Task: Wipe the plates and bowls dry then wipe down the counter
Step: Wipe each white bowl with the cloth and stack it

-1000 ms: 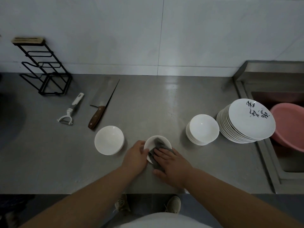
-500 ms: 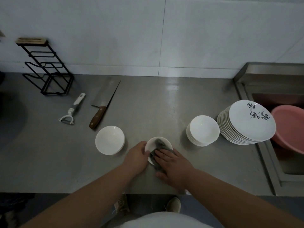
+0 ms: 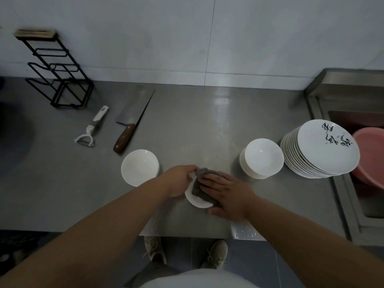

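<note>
Change: the small bowl [image 3: 197,201], upright half a second before, had been tipped toward the person, and the grey cloth [image 3: 199,183] now lay over it.
Left hand [image 3: 178,179]: fingers curled round the bowl's far rim, gripping it.
Right hand [image 3: 226,196]: fingers nearly straight, pressing the cloth flat against the bowl.
Bowl's place: near the front edge of the surface [image 3: 207,125], between both hands.
Sides: single white bowl [image 3: 139,167] just left; stacked bowls [image 3: 262,157] and stacked plates [image 3: 320,150] right.
Far: cleaver [image 3: 133,119], peeler [image 3: 91,129], black rack [image 3: 56,69].
</note>
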`<control>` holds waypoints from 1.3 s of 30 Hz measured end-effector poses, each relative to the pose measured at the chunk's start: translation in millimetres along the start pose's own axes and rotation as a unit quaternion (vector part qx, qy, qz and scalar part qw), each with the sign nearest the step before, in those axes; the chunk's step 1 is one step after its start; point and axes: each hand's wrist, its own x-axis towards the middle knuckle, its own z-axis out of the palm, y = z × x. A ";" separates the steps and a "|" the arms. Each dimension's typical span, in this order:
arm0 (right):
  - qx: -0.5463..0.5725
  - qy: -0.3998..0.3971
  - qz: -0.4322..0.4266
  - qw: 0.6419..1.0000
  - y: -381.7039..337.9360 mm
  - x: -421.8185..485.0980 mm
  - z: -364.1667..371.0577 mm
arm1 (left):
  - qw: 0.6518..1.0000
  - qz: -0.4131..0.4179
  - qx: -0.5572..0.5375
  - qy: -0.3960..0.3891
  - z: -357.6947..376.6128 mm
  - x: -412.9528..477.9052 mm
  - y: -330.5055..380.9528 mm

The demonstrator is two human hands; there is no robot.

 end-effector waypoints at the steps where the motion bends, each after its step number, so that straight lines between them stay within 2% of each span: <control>1: 0.018 0.041 0.039 0.998 -9.5 -5.5 5.9 | 1.000 -0.013 -0.014 0.010 2.9 -2.9 0.1; 3: 0.073 0.098 0.113 0.986 -32.6 -13.9 15.2 | 0.996 -0.035 -0.078 0.034 12.1 -10.2 1.5; 5: 0.125 0.123 0.168 0.970 -50.7 -15.0 15.0 | 0.987 -0.056 -0.137 0.059 20.3 -19.5 10.2; 8: 0.207 0.113 0.263 0.936 -59.2 -6.7 -15.1 | 0.978 -0.071 -0.178 0.085 28.9 -32.3 21.2; 11: 0.325 0.075 0.368 0.868 -50.9 -4.8 -53.6 | 0.976 -0.081 -0.160 0.121 27.4 -40.5 22.7; 16: 0.386 0.063 0.462 0.796 -27.3 -6.4 -82.2 | 0.967 -0.087 -0.164 0.176 5.4 -54.0 24.9; 19: 0.472 0.058 0.512 0.715 -22.4 -2.9 -103.6 | 0.959 -0.096 -0.152 0.221 -12.6 -66.6 29.4; 21: 0.531 0.081 0.536 0.652 -23.6 1.1 -121.5 | 0.954 -0.094 -0.160 0.236 -25.0 -75.1 32.3; 22: 0.549 0.105 0.536 0.632 -25.2 3.6 -130.1 | 0.953 -0.089 -0.163 0.241 -31.2 -78.9 34.5; 24: 0.567 0.153 0.507 0.631 -31.1 9.8 -147.1 | 0.951 -0.072 -0.159 0.255 -43.2 -86.1 42.5; 25: 0.563 0.168 0.482 0.650 -34.8 12.8 -153.8 | 0.951 -0.059 -0.148 0.266 -47.9 -89.1 47.0; 28: 0.455 0.176 0.426 0.762 -45.0 20.4 -169.2 | 0.948 -0.018 -0.123 0.293 -61.9 -101.7 60.8; 30: 0.413 0.202 0.414 0.785 -47.9 22.6 -182.1 | 0.943 0.007 -0.137 0.302 -70.5 -106.6 64.2; 33: 0.432 0.206 0.393 0.786 -52.1 23.0 -204.4 | 0.934 0.029 -0.212 0.286 -80.2 -108.8 65.2; 36: 0.469 0.225 0.383 0.763 -52.4 27.3 -214.9 | 0.926 0.020 -0.277 0.257 -86.2 -111.5 74.4; 39: 0.537 0.290 0.383 0.694 -55.7 35.8 -221.4 | 0.902 0.013 -0.352 0.250 -95.1 -117.9 90.2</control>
